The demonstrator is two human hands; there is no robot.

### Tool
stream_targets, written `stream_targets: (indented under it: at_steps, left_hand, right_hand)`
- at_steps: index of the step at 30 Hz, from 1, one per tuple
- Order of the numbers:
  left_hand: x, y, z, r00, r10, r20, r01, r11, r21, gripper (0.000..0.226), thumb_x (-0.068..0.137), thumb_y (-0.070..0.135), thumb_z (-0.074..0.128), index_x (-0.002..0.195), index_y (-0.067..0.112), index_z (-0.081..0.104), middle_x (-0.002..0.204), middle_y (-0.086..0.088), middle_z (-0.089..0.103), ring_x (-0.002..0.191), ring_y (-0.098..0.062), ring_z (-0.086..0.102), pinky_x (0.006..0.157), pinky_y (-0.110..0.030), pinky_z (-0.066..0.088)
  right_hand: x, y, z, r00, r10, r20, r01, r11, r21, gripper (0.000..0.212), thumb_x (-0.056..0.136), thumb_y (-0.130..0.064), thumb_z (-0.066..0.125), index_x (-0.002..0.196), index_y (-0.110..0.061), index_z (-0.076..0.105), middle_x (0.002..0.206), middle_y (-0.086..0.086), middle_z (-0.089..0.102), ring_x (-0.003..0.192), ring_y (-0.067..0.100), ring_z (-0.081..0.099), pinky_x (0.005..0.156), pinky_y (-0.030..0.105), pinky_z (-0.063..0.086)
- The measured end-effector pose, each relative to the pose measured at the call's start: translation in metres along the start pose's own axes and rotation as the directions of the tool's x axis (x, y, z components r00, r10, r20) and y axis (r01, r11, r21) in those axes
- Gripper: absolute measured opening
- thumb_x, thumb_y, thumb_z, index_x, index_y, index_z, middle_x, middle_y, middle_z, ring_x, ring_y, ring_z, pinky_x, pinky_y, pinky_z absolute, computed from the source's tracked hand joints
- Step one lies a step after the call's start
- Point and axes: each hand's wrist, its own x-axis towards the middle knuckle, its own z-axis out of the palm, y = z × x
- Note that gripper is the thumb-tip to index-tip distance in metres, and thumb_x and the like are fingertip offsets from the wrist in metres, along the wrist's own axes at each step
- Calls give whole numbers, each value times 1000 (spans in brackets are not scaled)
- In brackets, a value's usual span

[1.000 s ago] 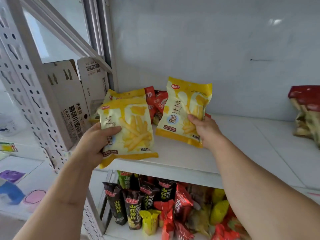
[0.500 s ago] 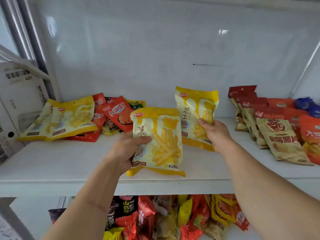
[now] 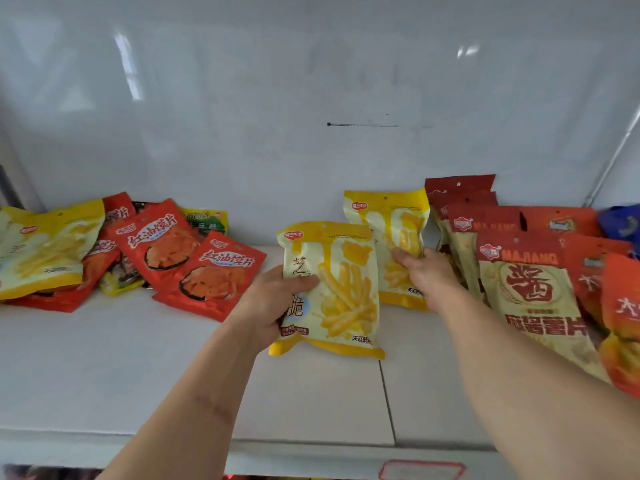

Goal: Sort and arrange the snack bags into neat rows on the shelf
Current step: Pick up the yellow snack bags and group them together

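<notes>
My left hand (image 3: 273, 303) grips a yellow bag of fries snacks (image 3: 343, 292) by its left edge, just above the white shelf (image 3: 138, 375). My right hand (image 3: 427, 275) holds a second yellow fries bag (image 3: 388, 220) upright farther back, right beside a row of red-topped beige bags (image 3: 533, 299). A loose heap lies at the left: red bags (image 3: 207, 271), another yellow fries bag (image 3: 48, 247) and a green-yellow bag (image 3: 207, 220).
The white back wall (image 3: 311, 98) stands close behind the bags. Orange bags (image 3: 620, 306) and a blue bag (image 3: 623, 223) crowd the far right. A seam (image 3: 386, 393) runs across the shelf board. A price-label holder (image 3: 420, 470) sits on the front edge.
Both hands have carried their yellow bags rightward and deeper onto the shelf. The right-hand bag now stands beside the red-topped row. The view has shifted right and closer.
</notes>
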Motion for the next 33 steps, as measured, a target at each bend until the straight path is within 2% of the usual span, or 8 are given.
stream_targets:
  at_steps: [5,12,15,18,20,25,28,33]
  left_hand:
    - [24,-6,11,999,-25,-33,26,999,23,34,91,1,63,124,1,63,113,-24,72,101,-44,71,85,-58,58]
    - [42,-11,17,998,-44,-50,46,998,38,30,91,2,64,121,-1,63,112,-25,72,101,-44,70,90,-61,54]
    - [45,-12,18,996,-51,-66,54,998,45,30,91,3,65,121,0,63,111,-24,73,101,-44,71,92,-63,53]
    - [49,-12,20,996,-39,-75,43,997,57,29,92,5,66,120,1,63,109,-22,74,99,-43,72,91,-62,54]
    - [51,-13,25,996,-36,-82,41,997,62,25,92,5,66,117,2,64,105,-21,75,96,-41,73,88,-59,56]
    - [61,-20,44,997,-29,-75,33,997,65,18,93,6,66,111,4,67,100,-18,77,92,-38,74,87,-57,57]
    - [70,-27,55,986,22,-167,7,985,171,18,87,18,70,105,13,69,97,-11,77,90,-35,74,85,-55,59]
    - [79,-40,74,951,149,-271,0,876,482,41,66,51,65,98,25,65,96,-1,72,98,-30,66,87,-48,56]
  right_hand:
    - [27,13,2,999,24,32,-23,999,-24,36,87,-36,74,113,-12,68,105,6,72,90,22,69,80,32,53]
    - [46,14,14,999,39,-6,-40,988,-149,42,89,-40,71,117,-9,64,100,3,63,89,23,58,78,30,44]
    - [52,13,17,999,45,-16,-47,976,-211,52,87,-49,70,119,-8,62,116,9,67,102,29,61,78,32,43]
    - [49,6,17,996,63,-57,-76,964,-255,63,92,-54,59,129,-3,56,130,15,60,119,33,54,80,32,40]
    - [44,0,17,994,63,-92,-86,958,-274,67,97,-56,47,136,-2,51,138,17,54,128,35,48,91,37,43]
    - [20,-12,14,992,32,-124,-66,957,-283,59,105,-47,30,126,1,57,132,20,57,122,36,53,98,41,43]
    - [2,-11,11,997,-31,-70,3,929,-370,59,106,-44,28,118,3,61,128,23,59,121,35,54,97,37,41]
    - [-16,11,-1,998,44,-55,-65,871,-486,67,102,-56,29,141,-3,42,142,17,49,130,34,48,95,37,40]
